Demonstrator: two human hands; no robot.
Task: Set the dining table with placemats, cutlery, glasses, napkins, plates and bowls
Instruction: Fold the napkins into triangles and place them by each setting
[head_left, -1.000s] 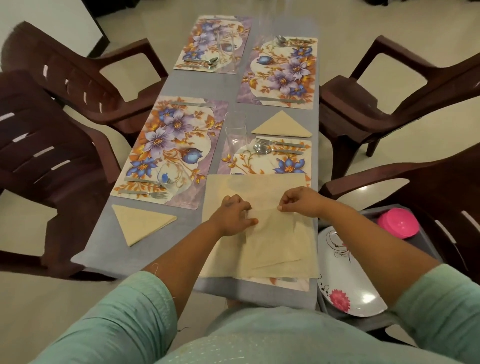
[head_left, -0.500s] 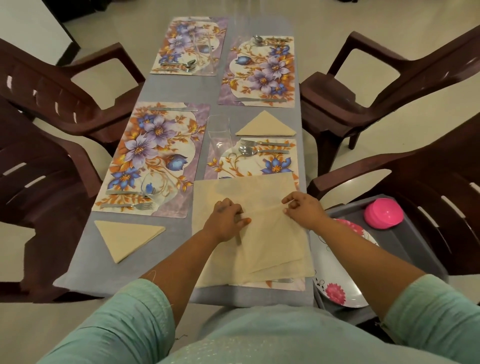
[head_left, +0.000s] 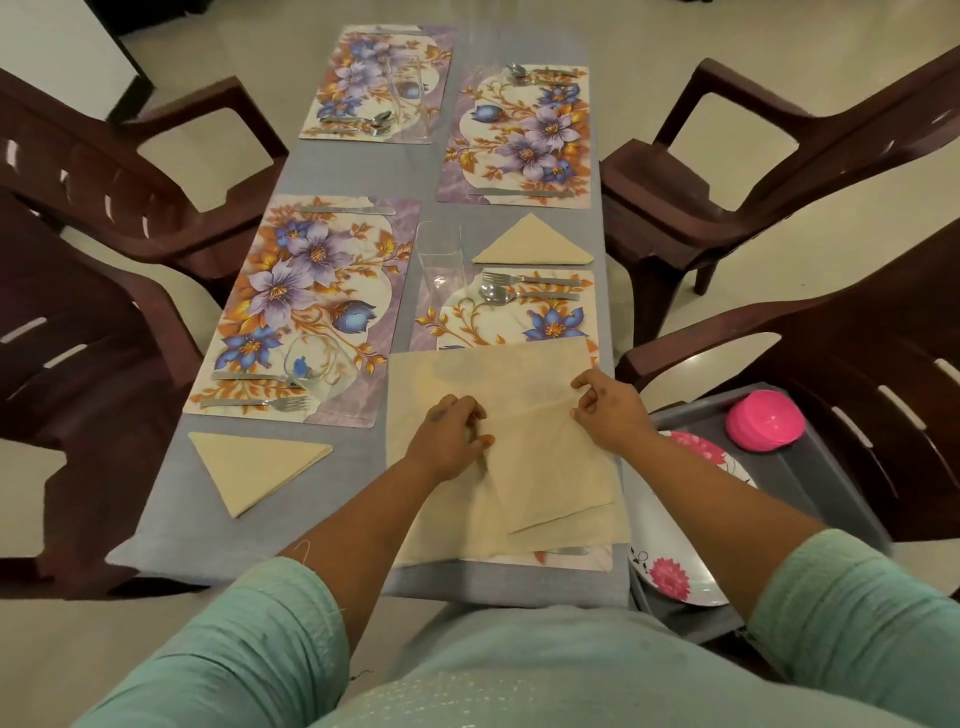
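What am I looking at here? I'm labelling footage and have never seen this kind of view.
No machine here: a head-worn camera looks down at a person's own hands. The left hand and right hand each pinch a cream napkin, partly folded, lying over the nearest placemat on a grey table. Four floral placemats carry cutlery and glasses; two folded napkins lie ready. Right of the table, a grey tray holds a flowered plate and pink bowls.

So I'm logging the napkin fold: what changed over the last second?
Little changed. The left hand and right hand both kept their grip on the cream napkin, shifting only slightly along its fold; the napkin stays spread over the near placemat. The two folded triangles, cutlery and glasses stayed put.
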